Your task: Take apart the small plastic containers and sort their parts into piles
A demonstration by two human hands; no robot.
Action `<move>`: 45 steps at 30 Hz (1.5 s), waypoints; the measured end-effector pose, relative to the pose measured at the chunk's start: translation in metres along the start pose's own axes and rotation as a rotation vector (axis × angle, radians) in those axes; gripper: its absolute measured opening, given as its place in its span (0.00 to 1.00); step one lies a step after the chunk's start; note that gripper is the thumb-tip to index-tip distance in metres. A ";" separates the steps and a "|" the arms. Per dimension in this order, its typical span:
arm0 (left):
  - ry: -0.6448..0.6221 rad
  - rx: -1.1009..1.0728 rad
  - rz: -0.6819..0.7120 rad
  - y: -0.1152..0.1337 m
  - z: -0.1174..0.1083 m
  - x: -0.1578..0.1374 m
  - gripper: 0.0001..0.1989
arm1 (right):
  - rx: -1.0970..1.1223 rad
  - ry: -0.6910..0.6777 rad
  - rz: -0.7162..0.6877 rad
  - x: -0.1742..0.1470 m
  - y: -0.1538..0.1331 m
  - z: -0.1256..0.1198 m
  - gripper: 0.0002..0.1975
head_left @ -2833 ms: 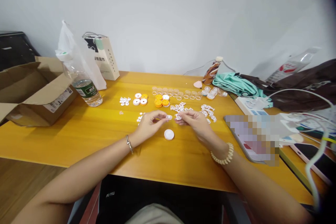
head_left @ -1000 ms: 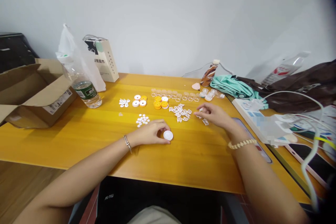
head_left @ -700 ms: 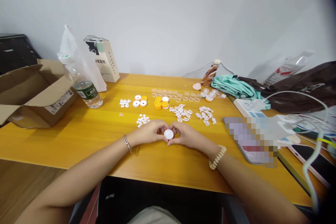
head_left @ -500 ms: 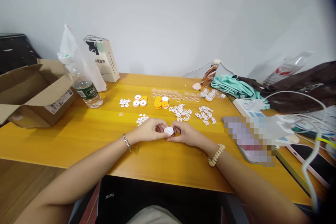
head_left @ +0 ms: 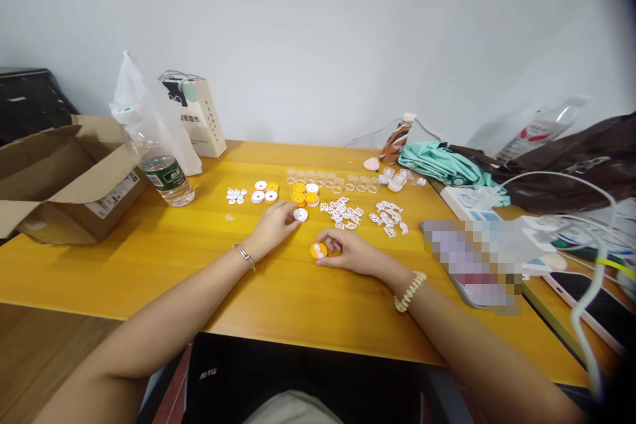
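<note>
My left hand [head_left: 274, 225] pinches a white round plastic part [head_left: 301, 214] with a rim, at the front of the orange and white discs [head_left: 305, 195]. Nearer to me, my right hand [head_left: 348, 252] grips an orange round plastic part [head_left: 314, 252] by its edge. White pieces [head_left: 319, 249] lie on that orange part; their exact shape is too small to tell. Several white cut-out pieces [head_left: 342, 213] are spread just beyond my right hand. Another group of orange and white discs [head_left: 265, 191] sits beyond my left hand, beside small white pegged parts [head_left: 236, 195].
A row of clear round cups [head_left: 328, 179] runs along the back. More white cut-out pieces [head_left: 389, 218] lie to the right, by a phone [head_left: 470, 265]. A water bottle [head_left: 166, 175] and an open cardboard box [head_left: 94, 192] stand left; a brown drink bottle [head_left: 397, 139] stands at the back.
My hands have come apart. The left has moved away and to the left with the white round part, uncovering the orange part with white pieces in my right hand, which stays about in place.
</note>
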State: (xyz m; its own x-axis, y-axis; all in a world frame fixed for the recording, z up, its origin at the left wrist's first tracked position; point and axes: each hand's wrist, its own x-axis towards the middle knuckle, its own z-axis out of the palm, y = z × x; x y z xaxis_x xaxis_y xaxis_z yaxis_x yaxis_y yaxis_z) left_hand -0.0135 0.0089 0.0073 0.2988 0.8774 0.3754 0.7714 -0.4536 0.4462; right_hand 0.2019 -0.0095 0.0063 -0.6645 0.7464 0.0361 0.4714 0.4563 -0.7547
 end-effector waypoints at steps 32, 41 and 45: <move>-0.410 -0.135 0.197 0.033 -0.009 -0.017 0.03 | -0.022 -0.065 -0.056 -0.001 -0.003 -0.004 0.13; -0.373 -0.221 0.180 0.035 -0.009 -0.019 0.02 | -0.020 -0.080 -0.056 -0.002 -0.006 -0.006 0.11; -0.214 -0.236 0.120 0.023 -0.028 -0.010 0.03 | 0.013 -0.063 -0.017 -0.002 -0.005 -0.005 0.14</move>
State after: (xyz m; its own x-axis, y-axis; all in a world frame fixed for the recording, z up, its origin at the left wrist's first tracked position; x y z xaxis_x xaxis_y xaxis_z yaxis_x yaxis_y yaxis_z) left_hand -0.0146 -0.0149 0.0368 0.5102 0.8169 0.2690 0.5799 -0.5577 0.5939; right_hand 0.2042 -0.0111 0.0137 -0.7077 0.7065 0.0077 0.4527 0.4619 -0.7627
